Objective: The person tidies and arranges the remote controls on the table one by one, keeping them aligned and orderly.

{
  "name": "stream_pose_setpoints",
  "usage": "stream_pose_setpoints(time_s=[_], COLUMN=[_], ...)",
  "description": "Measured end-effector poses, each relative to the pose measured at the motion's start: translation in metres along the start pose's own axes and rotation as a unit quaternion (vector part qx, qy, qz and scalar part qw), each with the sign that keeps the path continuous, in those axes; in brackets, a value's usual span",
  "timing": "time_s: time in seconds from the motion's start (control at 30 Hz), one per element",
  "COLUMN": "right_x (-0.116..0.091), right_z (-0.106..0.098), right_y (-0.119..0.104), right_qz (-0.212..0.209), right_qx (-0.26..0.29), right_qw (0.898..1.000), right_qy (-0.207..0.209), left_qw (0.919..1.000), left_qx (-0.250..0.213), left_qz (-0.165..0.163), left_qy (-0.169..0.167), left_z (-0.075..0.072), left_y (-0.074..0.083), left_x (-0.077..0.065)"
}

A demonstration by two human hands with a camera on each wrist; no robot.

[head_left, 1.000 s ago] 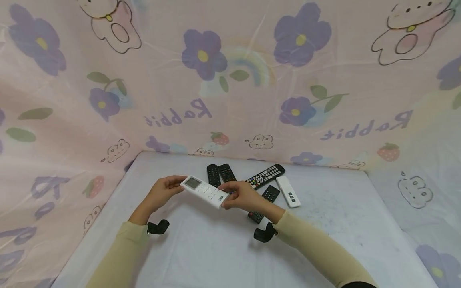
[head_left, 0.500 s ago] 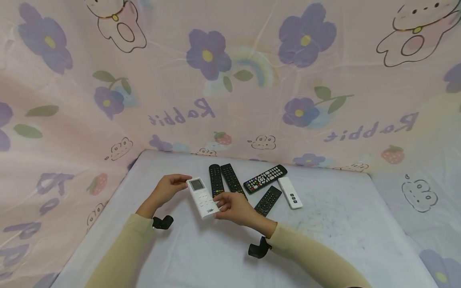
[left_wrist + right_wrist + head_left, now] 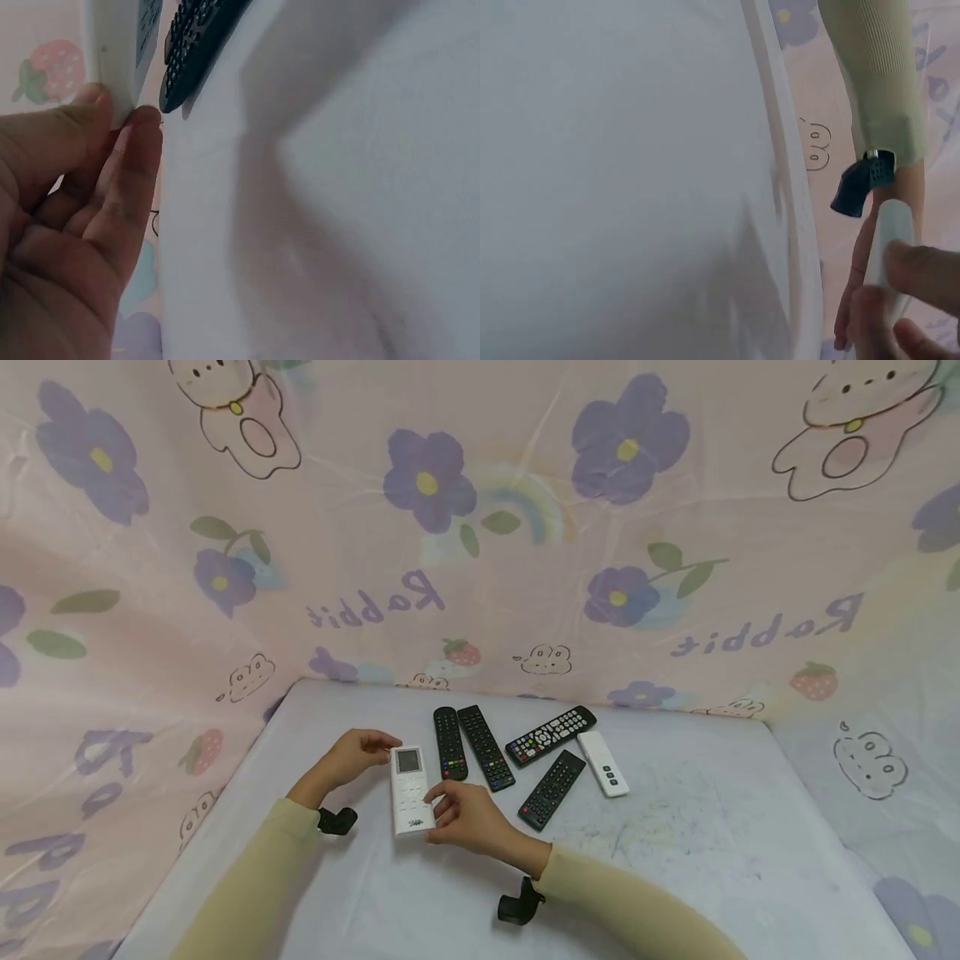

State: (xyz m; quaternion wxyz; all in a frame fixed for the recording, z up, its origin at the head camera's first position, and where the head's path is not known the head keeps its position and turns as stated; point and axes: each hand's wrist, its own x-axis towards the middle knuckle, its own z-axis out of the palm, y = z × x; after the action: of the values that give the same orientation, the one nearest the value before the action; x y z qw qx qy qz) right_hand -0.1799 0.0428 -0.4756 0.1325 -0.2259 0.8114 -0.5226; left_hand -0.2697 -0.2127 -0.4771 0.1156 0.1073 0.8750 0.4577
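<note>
The left hand (image 3: 348, 760) and right hand (image 3: 471, 818) pinch the screened remote (image 3: 408, 787), seemingly just above the counter (image 3: 405, 902); five others (image 3: 552, 790) lie toward the far edge (image 3: 675, 720).

Wht remote w/ screen (image 3: 408, 789): smooth plastic, satin. R of it, blk remotes (image 3: 487, 747): matt plastic, rough w/ raised btns; farther R, 2nd wht remote (image 3: 595, 750): smooth plastic, slight sheen. Under it, table cover (image 3: 420, 910): smooth, matt. Behind it, backdrop (image 3: 517, 593): creased, faint sheen. Nearer than it, sleeves (image 3: 877, 67): ribbed knit.

Four black remotes (image 3: 551, 790), a slim white remote (image 3: 602, 764) and possible stains (image 3: 618, 840) on a white table (image 3: 405, 910) before flowered cloth (image 3: 510, 593)
</note>
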Motion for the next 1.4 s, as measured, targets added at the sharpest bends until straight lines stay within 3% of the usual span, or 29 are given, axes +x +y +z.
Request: stream_pose_setpoints(time_s=[0.2,0.43,0.73,0.97,1.4], right_x=[0.003,0.008,0.015,0.016,0.018], right_z=[0.012,0.029,0.046,0.05,0.058], right_y=[0.001,0.001,0.008,0.01,0.02], right_qz=[0.018,0.004,0.019,0.011,0.017], right_qx=[0.008,0.011,0.029,-0.001,-0.051], right_qw=[1.0,1.0,0.999,1.0,0.999], right_qy=[-0.005,-0.001,0.008,0.009,-0.003], left_qw=[0.9991,0.9979,0.9963,0.9959,0.9934], left_qx=[0.002,0.017,0.017,0.007,0.01], left_qz=[-0.012,-0.012,-0.015,-0.02,0.001], left_qy=[-0.041,-0.061,-0.083,-0.089,-0.115], left_z=[0.001,0.002,0.004,0.004,0.006], left_y=[-0.005,-0.008,-0.022,-0.028,-0.025], left_x=[0.002,0.011,0.022,0.025,0.028])
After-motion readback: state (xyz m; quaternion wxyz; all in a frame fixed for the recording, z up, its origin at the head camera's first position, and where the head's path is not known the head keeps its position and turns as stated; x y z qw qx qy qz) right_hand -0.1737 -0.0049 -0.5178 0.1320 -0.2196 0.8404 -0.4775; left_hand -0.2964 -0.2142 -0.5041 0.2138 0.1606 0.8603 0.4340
